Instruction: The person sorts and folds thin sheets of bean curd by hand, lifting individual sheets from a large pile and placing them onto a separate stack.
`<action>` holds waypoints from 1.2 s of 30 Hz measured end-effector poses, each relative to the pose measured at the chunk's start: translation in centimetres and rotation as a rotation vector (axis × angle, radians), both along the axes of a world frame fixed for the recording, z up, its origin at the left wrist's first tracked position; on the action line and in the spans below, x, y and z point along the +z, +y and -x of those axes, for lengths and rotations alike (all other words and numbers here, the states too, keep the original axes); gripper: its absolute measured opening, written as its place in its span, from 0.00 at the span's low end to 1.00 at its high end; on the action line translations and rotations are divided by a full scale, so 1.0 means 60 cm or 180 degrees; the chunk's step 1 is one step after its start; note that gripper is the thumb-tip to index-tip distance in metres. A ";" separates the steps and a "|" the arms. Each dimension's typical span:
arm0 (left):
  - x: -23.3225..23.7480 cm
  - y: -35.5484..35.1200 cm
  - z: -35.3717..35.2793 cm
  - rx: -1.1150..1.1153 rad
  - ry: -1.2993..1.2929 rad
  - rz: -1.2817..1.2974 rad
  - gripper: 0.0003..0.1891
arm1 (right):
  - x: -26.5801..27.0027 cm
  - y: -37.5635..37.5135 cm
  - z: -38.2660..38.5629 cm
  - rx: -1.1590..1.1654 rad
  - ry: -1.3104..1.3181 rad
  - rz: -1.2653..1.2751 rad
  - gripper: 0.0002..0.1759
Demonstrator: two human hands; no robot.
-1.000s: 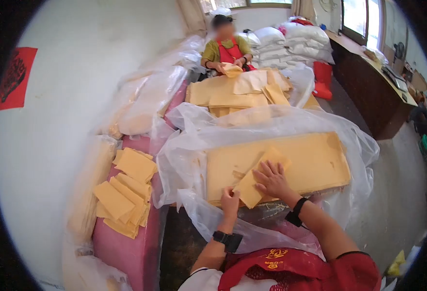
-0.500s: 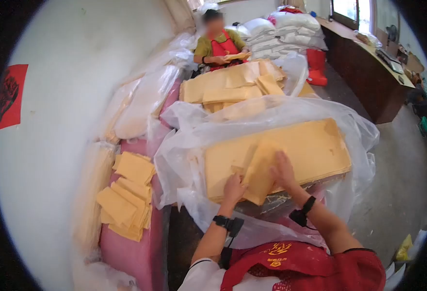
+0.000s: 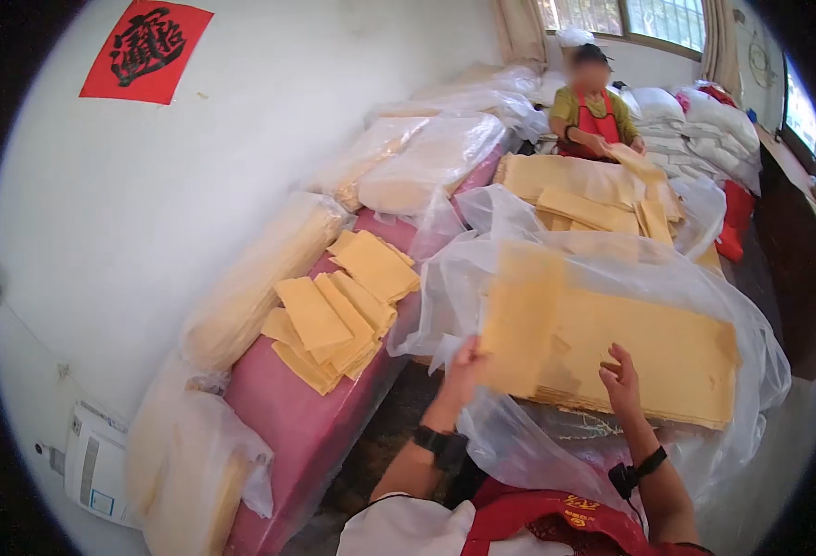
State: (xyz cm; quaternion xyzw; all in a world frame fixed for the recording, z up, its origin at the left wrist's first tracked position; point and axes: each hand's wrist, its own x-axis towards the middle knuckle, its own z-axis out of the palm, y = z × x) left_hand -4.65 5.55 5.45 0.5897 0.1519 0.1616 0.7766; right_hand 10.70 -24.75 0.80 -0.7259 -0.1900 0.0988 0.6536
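Observation:
My left hand (image 3: 467, 372) is closed on the lower left edge of a thin yellow sheet (image 3: 523, 315), which is held up and slightly blurred. I cannot make out whether it is paper or some other sheet material. Behind it lies a long, flat stack of the same yellow sheets (image 3: 649, 347), resting on clear plastic wrap. Above the front of that stack, my right hand (image 3: 622, 382) has its fingers apart, partly bent, with nothing in them.
To the left, smaller yellow sheets (image 3: 329, 320) lie in loose piles on a pink-covered bench (image 3: 283, 408). Plastic-wrapped bundles (image 3: 264, 278) line the wall. Across the table, another person (image 3: 595, 116) handles sheets over a second stack (image 3: 565, 181). White sacks (image 3: 704, 130) are piled behind.
My left hand has lifted the sheet off the stack and moved it left. My right hand has let go of it. The view has turned left.

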 end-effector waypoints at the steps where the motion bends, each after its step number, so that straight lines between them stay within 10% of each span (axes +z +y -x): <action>1: 0.007 0.050 0.008 0.0411 -0.0129 -0.0136 0.19 | -0.012 -0.001 -0.001 0.0118 0.0130 0.0117 0.33; 9: 0.033 0.392 0.011 0.2481 0.0642 -0.1488 0.19 | -0.076 -0.030 0.020 0.0188 0.0102 0.0749 0.27; 11: 0.003 0.403 -0.004 0.3627 0.1569 -0.4373 0.20 | -0.075 -0.042 0.014 0.0182 -0.0008 0.0857 0.26; 14: 0.060 0.323 0.003 0.2645 0.1676 -0.5734 0.24 | -0.039 -0.037 0.013 0.0205 -0.0415 0.1322 0.26; 18: 0.033 0.327 -0.021 0.1477 0.2973 -0.5203 0.23 | 0.050 0.006 0.001 0.0146 -0.0895 0.1120 0.25; 20: 0.037 0.306 -0.022 0.2261 0.1666 -0.5644 0.22 | 0.027 0.004 -0.008 0.0098 -0.0973 0.1356 0.25; 26: -0.050 0.077 -0.083 -0.0324 -0.0078 -0.4511 0.30 | -0.051 0.031 0.011 0.0376 -0.1759 0.2442 0.27; 31: -0.060 -0.098 -0.098 -0.1453 -0.0521 -0.5292 0.36 | -0.061 -0.069 0.005 0.0480 -0.3261 0.2877 0.27; 36: -0.094 -0.097 -0.105 -0.1596 -0.0522 -0.5698 0.36 | -0.041 -0.230 -0.005 0.0296 -0.3043 0.3490 0.33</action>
